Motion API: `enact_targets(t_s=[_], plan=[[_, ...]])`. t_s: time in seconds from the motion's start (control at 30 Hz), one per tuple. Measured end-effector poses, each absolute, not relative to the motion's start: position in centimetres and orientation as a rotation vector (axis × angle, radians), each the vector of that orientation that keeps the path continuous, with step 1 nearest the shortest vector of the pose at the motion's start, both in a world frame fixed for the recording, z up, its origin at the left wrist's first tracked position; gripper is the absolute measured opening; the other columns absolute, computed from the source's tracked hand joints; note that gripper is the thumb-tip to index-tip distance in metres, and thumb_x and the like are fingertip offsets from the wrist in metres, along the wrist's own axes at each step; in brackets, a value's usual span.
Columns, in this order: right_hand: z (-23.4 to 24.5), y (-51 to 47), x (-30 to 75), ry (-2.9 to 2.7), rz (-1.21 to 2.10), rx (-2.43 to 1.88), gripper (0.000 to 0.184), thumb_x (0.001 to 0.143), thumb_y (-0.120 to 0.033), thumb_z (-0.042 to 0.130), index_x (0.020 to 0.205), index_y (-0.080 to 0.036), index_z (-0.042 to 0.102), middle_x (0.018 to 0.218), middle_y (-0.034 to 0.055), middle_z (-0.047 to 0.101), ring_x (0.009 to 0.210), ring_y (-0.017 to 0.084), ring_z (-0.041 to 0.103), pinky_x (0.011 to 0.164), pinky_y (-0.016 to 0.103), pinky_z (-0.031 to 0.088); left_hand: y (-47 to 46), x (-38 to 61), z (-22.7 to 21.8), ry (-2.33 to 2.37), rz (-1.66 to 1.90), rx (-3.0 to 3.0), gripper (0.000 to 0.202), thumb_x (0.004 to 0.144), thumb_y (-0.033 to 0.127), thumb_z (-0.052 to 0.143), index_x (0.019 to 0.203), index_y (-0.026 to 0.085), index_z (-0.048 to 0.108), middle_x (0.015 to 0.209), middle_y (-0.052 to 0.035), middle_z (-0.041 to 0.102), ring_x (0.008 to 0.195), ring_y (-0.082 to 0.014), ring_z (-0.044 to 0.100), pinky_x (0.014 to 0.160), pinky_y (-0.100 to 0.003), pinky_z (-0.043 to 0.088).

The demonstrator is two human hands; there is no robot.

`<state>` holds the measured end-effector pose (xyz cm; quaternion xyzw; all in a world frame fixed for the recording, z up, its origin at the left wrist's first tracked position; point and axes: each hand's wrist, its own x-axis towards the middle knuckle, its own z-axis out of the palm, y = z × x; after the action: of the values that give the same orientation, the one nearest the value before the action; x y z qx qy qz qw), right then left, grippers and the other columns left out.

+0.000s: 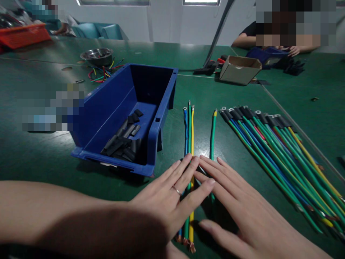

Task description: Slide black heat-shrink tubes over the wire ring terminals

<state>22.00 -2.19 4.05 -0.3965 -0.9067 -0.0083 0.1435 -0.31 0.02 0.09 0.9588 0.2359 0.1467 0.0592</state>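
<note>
On the green surface [188, 86], a blue bin [107, 108] holds black tubes [124, 140]. Next, the left hand [167, 198] lies flat, fingers [185, 169] open, on three wires [189, 129]. The right hand [242, 208], flat and open too, covers one green wire [213, 136]. More wires [275, 151] lie further right.

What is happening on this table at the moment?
The person's left hand, with a ring, lies flat on three wires set side by side, blue, green and yellow. The right hand lies flat over the near end of a single green wire beside them. Left of them stands a blue bin holding short black tube pieces. On the right lies a big bundle of coloured wires with black sleeves at the far ends. Another person sits at the far side of the green table.
</note>
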Motion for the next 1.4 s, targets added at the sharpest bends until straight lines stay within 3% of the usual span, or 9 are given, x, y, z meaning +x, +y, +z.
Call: enact_targets(t_s=[0.13, 0.27, 0.37, 0.5, 0.63, 0.87, 0.97, 1.1, 1.4], plan=[[3.7, -2.2, 21.8, -2.686, -0.122, -1.094, 0.092, 0.081, -0.071, 0.052, 0.143, -0.004, 0.044, 0.152, 0.0183, 0.040, 0.142, 0.029, 0.038, 0.108, 0.048, 0.046, -0.6, -0.5, -0.4, 0.860, 0.421, 3.005, 0.075, 0.098, 0.022, 0.057, 0.158, 0.010, 0.013, 0.155, -0.0327, 0.026, 0.147, -0.0451, 0.015, 0.111, -0.058, 0.039], [3.2, -1.9, 21.8, -2.725, -0.198, -1.052, 0.095, 0.079, -0.074, 0.050, 0.141, -0.002, 0.045, 0.151, 0.0196, 0.039, 0.143, 0.031, 0.037, 0.106, 0.053, 0.048, -0.6, -0.7, -0.4, 0.893, 0.394, 3.061, 0.068, 0.099, 0.022, 0.054, 0.156, 0.009, 0.019, 0.153, -0.0314, 0.033, 0.145, -0.0442, 0.023, 0.113, -0.056, 0.037], [2.8, -1.7, 21.9, -2.731, -0.159, -1.012, 0.092, 0.079, -0.067, 0.052, 0.143, -0.001, 0.043, 0.151, 0.0219, 0.038, 0.143, 0.033, 0.036, 0.105, 0.057, 0.047, -0.4, -0.7, 0.0, 0.814, 0.357, 3.050, 0.061, 0.099, 0.019, 0.052, 0.153, 0.007, 0.026, 0.151, -0.0316, 0.036, 0.144, -0.0430, 0.027, 0.113, -0.056, 0.036], [2.4, -1.8, 22.0, -2.750, -0.185, -1.024, 0.078, 0.078, -0.037, 0.057, 0.146, -0.003, 0.038, 0.152, 0.0197, 0.036, 0.143, 0.032, 0.036, 0.105, 0.057, 0.046, -0.3, -0.6, 0.2, 0.772, 0.363, 3.014, 0.057, 0.097, 0.016, 0.051, 0.148, 0.002, 0.030, 0.148, -0.0338, 0.039, 0.143, -0.0424, 0.031, 0.110, -0.053, 0.042], [2.3, -1.9, 22.0, -2.738, -0.105, -1.011, 0.089, 0.078, -0.047, 0.056, 0.149, 0.000, 0.030, 0.151, 0.0228, 0.036, 0.144, 0.032, 0.033, 0.109, 0.058, 0.042, -0.2, -0.6, 0.1, 0.762, 0.369, 3.013, 0.063, 0.095, 0.015, 0.053, 0.150, 0.001, 0.024, 0.149, -0.0348, 0.037, 0.143, -0.0435, 0.028, 0.110, -0.054, 0.042], [1.8, -1.9, 22.1, -2.735, -0.011, -1.005, 0.102, 0.078, -0.044, 0.058, 0.154, 0.000, 0.008, 0.151, 0.0227, 0.036, 0.144, 0.033, 0.033, 0.110, 0.061, 0.039, -0.1, -0.8, -0.1, 0.674, 0.390, 2.926, 0.100, 0.094, 0.056, 0.055, 0.157, 0.001, -0.001, 0.155, -0.0362, 0.020, 0.147, -0.0455, 0.017, 0.113, -0.059, 0.036], [2.5, -1.8, 22.1, -2.719, -0.018, -1.060, 0.097, 0.078, -0.046, 0.059, 0.153, -0.002, 0.016, 0.151, 0.0210, 0.039, 0.142, 0.032, 0.037, 0.111, 0.059, 0.039, -0.1, -1.0, -0.3, 0.651, 0.392, 2.934, 0.106, 0.092, 0.058, 0.058, 0.157, 0.002, -0.005, 0.155, -0.0342, 0.026, 0.147, -0.0473, 0.016, 0.112, -0.061, 0.035], [3.9, -1.8, 22.3, -2.675, 0.106, -1.109, 0.100, 0.076, -0.067, 0.060, 0.152, -0.008, 0.030, 0.149, 0.0184, 0.044, 0.140, 0.031, 0.041, 0.115, 0.053, 0.036, 0.0, -1.2, -0.5, 0.621, 0.367, 2.937, 0.100, 0.094, 0.053, 0.058, 0.157, 0.004, -0.002, 0.154, -0.0334, 0.028, 0.146, -0.0483, 0.017, 0.110, -0.063, 0.037], [3.2, -1.3, 23.6, -2.416, -0.103, -1.459, 0.045, 0.096, -0.039, 0.048, 0.138, -0.024, 0.048, 0.141, 0.0074, 0.053, 0.129, 0.022, 0.050, 0.099, 0.042, 0.053, 0.0, -1.0, -0.7, 0.658, 0.387, 2.817, 0.087, 0.085, 0.038, 0.074, 0.155, 0.020, 0.026, 0.161, -0.0262, 0.014, 0.147, -0.0495, 0.013, 0.109, -0.067, 0.036]])
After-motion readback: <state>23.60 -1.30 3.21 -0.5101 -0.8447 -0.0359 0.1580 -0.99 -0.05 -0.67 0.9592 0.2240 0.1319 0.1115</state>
